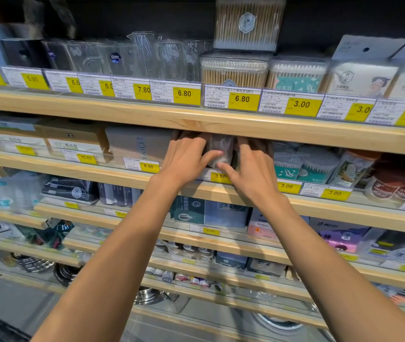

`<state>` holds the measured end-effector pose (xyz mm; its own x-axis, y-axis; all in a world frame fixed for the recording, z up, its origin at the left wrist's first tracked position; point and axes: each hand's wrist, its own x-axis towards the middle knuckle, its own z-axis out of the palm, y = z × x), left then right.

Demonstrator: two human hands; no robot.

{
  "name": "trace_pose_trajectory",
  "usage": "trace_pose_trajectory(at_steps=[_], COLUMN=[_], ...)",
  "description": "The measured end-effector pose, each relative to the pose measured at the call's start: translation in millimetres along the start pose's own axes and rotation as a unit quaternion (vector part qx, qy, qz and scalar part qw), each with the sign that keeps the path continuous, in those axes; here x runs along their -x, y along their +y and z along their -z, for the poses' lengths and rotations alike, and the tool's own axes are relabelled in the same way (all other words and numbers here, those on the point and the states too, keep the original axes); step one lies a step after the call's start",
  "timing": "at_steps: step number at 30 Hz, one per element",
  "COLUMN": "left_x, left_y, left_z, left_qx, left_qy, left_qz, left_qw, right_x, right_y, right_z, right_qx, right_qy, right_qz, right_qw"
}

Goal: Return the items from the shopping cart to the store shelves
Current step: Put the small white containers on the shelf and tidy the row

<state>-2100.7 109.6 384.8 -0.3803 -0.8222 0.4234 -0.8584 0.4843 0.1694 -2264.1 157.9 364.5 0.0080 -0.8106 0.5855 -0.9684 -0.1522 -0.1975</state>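
Fingers both hands pinch crinkly clear packet, wood shelf.

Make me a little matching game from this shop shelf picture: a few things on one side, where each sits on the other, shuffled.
Things:
1. clear packet
2. stacked cotton swab boxes
3. grey box
4. left hand

Places:
A. top shelf, above a 6.80 tag
B. between both hands, second shelf
C. left of the hands, above an 8.90 tag
D. touching the packet's left side

Pairs: 1-B, 2-A, 3-C, 4-D
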Motion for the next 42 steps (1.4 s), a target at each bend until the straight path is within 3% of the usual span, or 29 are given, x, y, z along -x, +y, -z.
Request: trace_pose_trajectory(at_steps=[7,11,13,18,21,23,28,31,34,39,42], left_x=[-11.2,-13.8,-13.4,-0.9,9.9,17.3,24.6,22.5,12.0,-15.4,-32.8], left_y=[-0.5,-4.2,-0.9,44.4,96.6,140.6,266.5,338.1,397.3,436.9,441.5], left_z=[-10.3,-12.9,-14.2,-27.8,-48.6,-62.2,-89.3,-100.3,-109.3,-108.3,-103.8], left_qx=[-0.052,-0.051,-0.051,0.055,0.154,0.209,0.253,0.249,0.162,-0.031,-0.091], left_qy=[-0.052,-0.042,-0.028,0.121,0.239,0.265,0.210,0.139,0.078,0.031,-0.031], left_qz=[-0.018,0.010,0.025,0.063,0.010,-0.059,-0.194,-0.231,-0.216,-0.154,-0.100], left_qw=[0.997,0.998,0.998,0.989,0.959,0.940,0.924,0.930,0.960,0.987,0.990], right_x=[-8.2,-8.9,-3.6,21.5,40.3,58.5,125.1,155.6,165.1,150.9,140.6], right_y=[3.9,2.0,4.3,29.4,60.3,87.0,182.9,251.3,310.9,348.7,355.5], right_z=[5.0,1.8,4.0,14.2,29.2,43.7,94.0,131.1,162.2,172.6,175.0], right_qx=[0.015,0.017,0.014,-0.040,-0.087,-0.104,-0.118,-0.093,-0.070,-0.023,-0.018], right_qy=[-0.069,-0.051,0.001,0.126,0.205,0.250,0.332,0.322,0.265,0.087,0.064], right_qz=[-0.032,-0.011,0.008,0.037,0.037,0.010,-0.115,-0.195,-0.239,-0.254,-0.260], right_qw=[0.997,0.999,1.000,0.991,0.974,0.963,0.929,0.922,0.932,0.963,0.963])
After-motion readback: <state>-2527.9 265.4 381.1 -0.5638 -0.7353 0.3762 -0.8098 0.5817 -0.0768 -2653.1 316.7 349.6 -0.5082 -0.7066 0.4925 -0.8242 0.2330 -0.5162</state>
